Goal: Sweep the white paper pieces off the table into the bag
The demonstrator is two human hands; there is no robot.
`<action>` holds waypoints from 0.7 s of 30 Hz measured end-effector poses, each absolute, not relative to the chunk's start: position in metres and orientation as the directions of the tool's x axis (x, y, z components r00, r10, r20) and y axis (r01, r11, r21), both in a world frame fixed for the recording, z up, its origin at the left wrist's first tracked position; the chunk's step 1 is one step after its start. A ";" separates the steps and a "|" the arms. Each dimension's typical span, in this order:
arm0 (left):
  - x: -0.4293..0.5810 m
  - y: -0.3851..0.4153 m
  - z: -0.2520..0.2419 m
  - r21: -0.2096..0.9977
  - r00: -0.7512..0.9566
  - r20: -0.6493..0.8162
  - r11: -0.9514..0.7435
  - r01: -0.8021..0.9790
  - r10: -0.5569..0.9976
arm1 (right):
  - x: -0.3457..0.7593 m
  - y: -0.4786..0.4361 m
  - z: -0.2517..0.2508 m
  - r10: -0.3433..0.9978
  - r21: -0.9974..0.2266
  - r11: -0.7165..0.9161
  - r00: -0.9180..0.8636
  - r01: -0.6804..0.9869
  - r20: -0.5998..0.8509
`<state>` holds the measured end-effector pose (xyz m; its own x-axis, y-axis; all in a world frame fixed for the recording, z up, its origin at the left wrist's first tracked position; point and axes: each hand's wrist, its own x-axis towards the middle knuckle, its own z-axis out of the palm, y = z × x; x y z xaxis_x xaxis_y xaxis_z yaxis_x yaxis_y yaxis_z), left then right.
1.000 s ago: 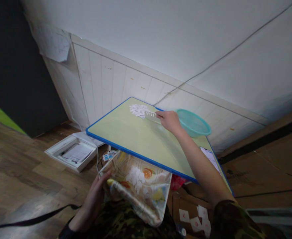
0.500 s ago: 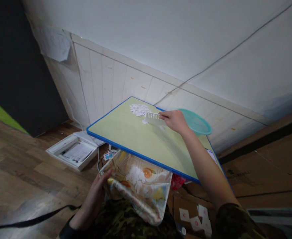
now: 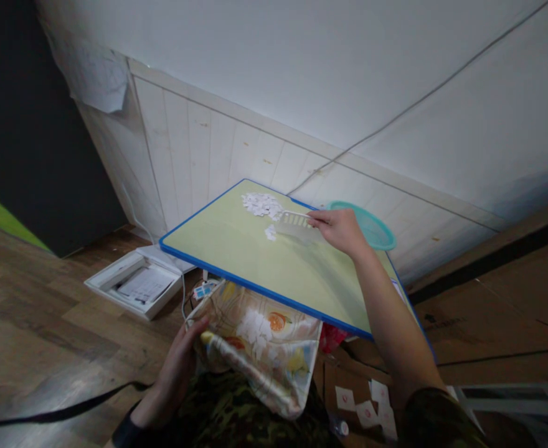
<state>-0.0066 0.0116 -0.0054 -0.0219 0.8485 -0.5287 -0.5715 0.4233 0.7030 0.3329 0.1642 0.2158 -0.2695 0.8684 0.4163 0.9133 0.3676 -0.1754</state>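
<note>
My right hand [image 3: 337,230], above the yellow-green tabletop [image 3: 222,242], is closed on a white slotted scraper [image 3: 294,219]. The scraper's lower part is blurred, and its edge is close to a heap of small white paper pieces [image 3: 261,204]. A small clump of the same white pieces [image 3: 270,233] lies just in front of the heap. My left hand [image 3: 185,351] grips the left edge of a fruit-patterned cloth [image 3: 297,373], its thumb on top. The cloth sags below the table's front edge over my lap, with more white pieces [image 3: 255,326] lying in it.
A turquoise plastic basin [image 3: 372,227] sits at the table's far right corner. On the floor to the left lies an open white box [image 3: 143,286] with papers. Cardboard [image 3: 502,311] and several white cards [image 3: 367,414] are at the right. The wall rises behind the table.
My right hand and the scraper have shifted slightly right, away from the heap. The small clump in front of the heap now shows more plainly. My left hand keeps its hold on the cloth.
</note>
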 end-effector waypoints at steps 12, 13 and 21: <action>-0.004 0.012 -0.005 0.702 -0.061 -0.571 0.448 -0.554 0.819 | 0.345 0.168 0.199 0.878 -0.391 0.392 -0.211 0.833 0.431; -0.004 0.013 -0.005 0.701 -0.060 -0.572 0.450 -0.554 0.818 | 0.345 0.167 0.198 0.878 -0.400 0.396 -0.213 0.827 0.429; -0.007 0.009 -0.006 0.685 -0.001 -0.582 0.491 -0.538 0.813 | 0.348 0.157 0.197 0.881 -0.487 0.423 -0.221 0.764 0.419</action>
